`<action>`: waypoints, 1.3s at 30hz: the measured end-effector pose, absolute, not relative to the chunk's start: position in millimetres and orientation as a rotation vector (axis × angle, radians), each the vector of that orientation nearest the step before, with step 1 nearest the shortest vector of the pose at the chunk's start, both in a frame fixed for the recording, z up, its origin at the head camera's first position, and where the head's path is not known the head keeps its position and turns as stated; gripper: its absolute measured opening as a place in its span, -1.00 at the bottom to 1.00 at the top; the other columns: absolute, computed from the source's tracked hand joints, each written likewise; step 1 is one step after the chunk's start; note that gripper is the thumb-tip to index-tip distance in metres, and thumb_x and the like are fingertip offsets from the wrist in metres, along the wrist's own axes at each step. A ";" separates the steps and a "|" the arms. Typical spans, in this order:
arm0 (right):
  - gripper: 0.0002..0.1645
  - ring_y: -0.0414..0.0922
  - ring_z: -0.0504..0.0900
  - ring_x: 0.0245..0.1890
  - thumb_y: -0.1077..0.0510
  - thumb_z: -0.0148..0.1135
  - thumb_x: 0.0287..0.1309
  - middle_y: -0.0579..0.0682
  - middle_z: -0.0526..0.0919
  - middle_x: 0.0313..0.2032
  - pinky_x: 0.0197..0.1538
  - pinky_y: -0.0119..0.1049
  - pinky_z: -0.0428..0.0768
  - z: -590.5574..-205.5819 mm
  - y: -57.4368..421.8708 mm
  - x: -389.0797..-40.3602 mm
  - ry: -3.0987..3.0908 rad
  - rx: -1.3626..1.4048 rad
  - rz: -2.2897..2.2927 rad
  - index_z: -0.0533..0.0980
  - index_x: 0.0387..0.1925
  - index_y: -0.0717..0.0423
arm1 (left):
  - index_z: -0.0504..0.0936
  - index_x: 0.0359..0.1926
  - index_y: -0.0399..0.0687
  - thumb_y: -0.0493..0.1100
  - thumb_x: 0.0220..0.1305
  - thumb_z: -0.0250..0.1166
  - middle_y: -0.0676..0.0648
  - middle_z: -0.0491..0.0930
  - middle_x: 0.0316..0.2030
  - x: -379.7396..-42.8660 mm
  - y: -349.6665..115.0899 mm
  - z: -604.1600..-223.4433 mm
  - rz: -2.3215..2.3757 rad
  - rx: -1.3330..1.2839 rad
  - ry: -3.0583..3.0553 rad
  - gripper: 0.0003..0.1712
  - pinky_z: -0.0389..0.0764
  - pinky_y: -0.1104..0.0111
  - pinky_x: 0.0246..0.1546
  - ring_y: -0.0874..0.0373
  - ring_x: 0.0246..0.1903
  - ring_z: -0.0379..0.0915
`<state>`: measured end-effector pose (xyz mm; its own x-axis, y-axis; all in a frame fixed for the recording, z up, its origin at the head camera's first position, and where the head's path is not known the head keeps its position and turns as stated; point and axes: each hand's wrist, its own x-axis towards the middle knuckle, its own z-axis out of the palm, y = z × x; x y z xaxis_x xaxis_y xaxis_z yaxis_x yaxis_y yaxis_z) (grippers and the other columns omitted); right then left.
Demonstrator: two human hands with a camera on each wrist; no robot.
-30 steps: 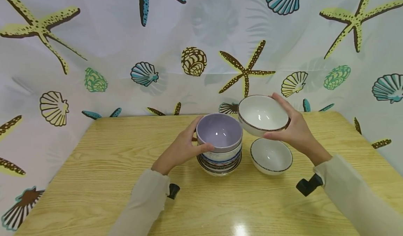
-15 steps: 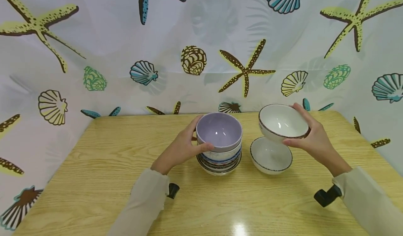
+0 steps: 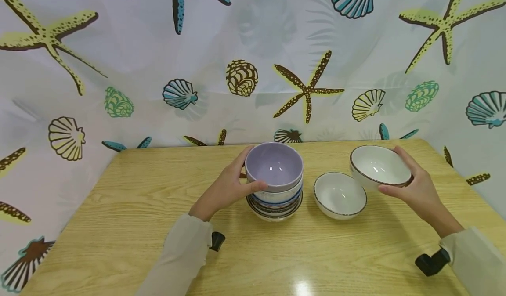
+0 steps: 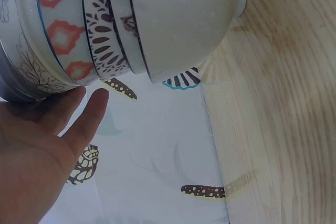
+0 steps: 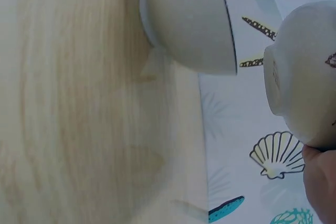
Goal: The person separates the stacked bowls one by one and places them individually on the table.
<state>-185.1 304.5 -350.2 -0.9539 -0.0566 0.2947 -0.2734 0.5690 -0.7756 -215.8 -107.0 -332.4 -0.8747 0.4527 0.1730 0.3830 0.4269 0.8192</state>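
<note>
A lavender bowl [image 3: 274, 166] tops a stack of patterned bowls [image 4: 102, 30] standing on the wooden table. Around the lavender bowl's left side curls my left hand [image 3: 233, 182], thumb on its front and fingers behind. To the right, my right hand [image 3: 417, 186] grips a white bowl with a dark rim [image 3: 380, 167] between thumb and fingers, holding it up in the air; the right wrist view shows its foot well off the tabletop. Between the stack and this raised bowl, a similar white bowl [image 3: 340, 196] rests on the table.
The wooden table [image 3: 138, 208] runs back to a white curtain [image 3: 213, 45] printed with starfish and shells. Dark wrist mounts [image 3: 432, 261] sit on both forearms. The standing white bowl is close beside the stack's right side.
My right hand has carried the white bowl from beside the lavender bowl to the right and lower, past the standing white bowl. My left hand has stayed at the stack.
</note>
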 end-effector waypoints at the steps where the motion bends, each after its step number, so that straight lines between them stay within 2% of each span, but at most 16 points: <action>1: 0.18 -0.32 0.26 0.11 0.30 0.40 0.02 0.30 0.02 0.43 -0.14 -0.81 0.38 -352.5 307.3 -183.9 -2.572 0.264 1.328 -0.14 0.50 0.06 | -0.05 0.49 0.10 0.22 0.08 0.38 -0.10 0.18 0.37 -215.9 -106.7 -332.3 1.459 0.758 2.589 0.11 0.53 0.06 0.07 -0.09 0.20 0.34; 5: 0.17 0.07 0.24 0.18 0.28 0.37 0.06 0.31 -0.01 0.44 -0.14 -0.82 0.34 -361.5 317.4 -180.5 -2.593 0.225 1.314 -0.17 0.50 0.06 | -0.04 0.49 0.12 0.09 0.12 0.40 -0.08 0.20 0.36 -216.4 -105.7 -332.5 1.454 0.743 2.596 0.05 0.52 0.05 0.09 -0.07 0.21 0.32; 7: 0.16 0.15 0.22 0.17 0.27 0.37 0.07 0.31 -0.01 0.44 -0.15 -0.83 0.33 -365.4 321.8 -179.3 -2.600 0.206 1.303 -0.17 0.50 0.07 | -0.03 0.48 0.12 0.08 0.12 0.40 -0.09 0.20 0.36 -216.3 -105.8 -332.3 1.453 0.750 2.600 0.04 0.51 0.05 0.10 -0.07 0.22 0.31; 9: 0.16 0.17 0.22 0.18 0.26 0.37 0.07 0.32 0.00 0.44 -0.15 -0.83 0.31 -368.7 326.3 -178.1 -2.606 0.195 1.291 -0.17 0.50 0.08 | -0.03 0.48 0.12 0.08 0.12 0.40 -0.09 0.20 0.36 -216.1 -106.0 -332.0 1.453 0.753 2.603 0.05 0.51 0.05 0.10 -0.07 0.22 0.32; 13: 0.16 0.04 0.27 0.16 0.20 0.38 0.07 0.31 0.03 0.43 -0.17 -0.83 0.30 -375.4 333.4 -175.2 -2.636 0.163 1.253 -0.16 0.50 0.09 | -0.03 0.48 0.13 0.10 0.11 0.40 -0.08 0.21 0.35 -215.9 -106.5 -331.4 1.459 0.760 2.600 0.05 0.52 0.06 0.09 -0.06 0.21 0.33; 16: 0.16 0.12 0.28 0.15 0.17 0.40 0.06 0.34 0.04 0.42 -0.18 -0.83 0.28 -380.1 336.8 -173.6 -2.656 0.147 1.226 -0.14 0.49 0.13 | -0.03 0.48 0.11 0.18 0.09 0.39 -0.10 0.20 0.36 -215.8 -106.9 -331.4 1.454 0.778 2.602 0.08 0.52 0.06 0.10 -0.07 0.23 0.31; 19: 0.17 0.32 0.24 0.14 0.15 0.41 0.05 0.38 0.01 0.41 -0.22 -0.82 0.25 -384.2 340.2 -172.5 -2.670 0.137 1.222 -0.14 0.49 0.18 | -0.03 0.48 0.11 0.29 0.05 0.36 -0.10 0.19 0.37 -216.2 -107.0 -332.2 1.457 0.790 2.599 0.12 0.50 0.05 0.11 -0.07 0.24 0.29; 23: 0.18 0.36 0.21 0.16 0.14 0.42 0.04 0.39 0.00 0.41 -0.24 -0.82 0.22 -389.1 344.2 -171.4 -2.684 0.117 1.223 -0.16 0.48 0.20 | -0.03 0.49 0.09 0.39 0.00 0.33 -0.11 0.19 0.37 -216.4 -107.3 -333.3 1.456 0.803 2.595 0.16 0.50 0.05 0.11 -0.07 0.25 0.28; 39: 0.19 0.37 0.20 0.23 0.07 0.41 0.06 0.34 -0.05 0.44 -0.22 -0.80 0.16 -398.2 350.0 -172.0 -2.726 0.049 1.195 -0.17 0.50 0.14 | -0.04 0.49 0.09 0.34 0.03 0.34 -0.10 0.18 0.38 -214.9 -107.4 -332.9 1.452 0.784 2.596 0.14 0.49 0.05 0.12 -0.06 0.26 0.26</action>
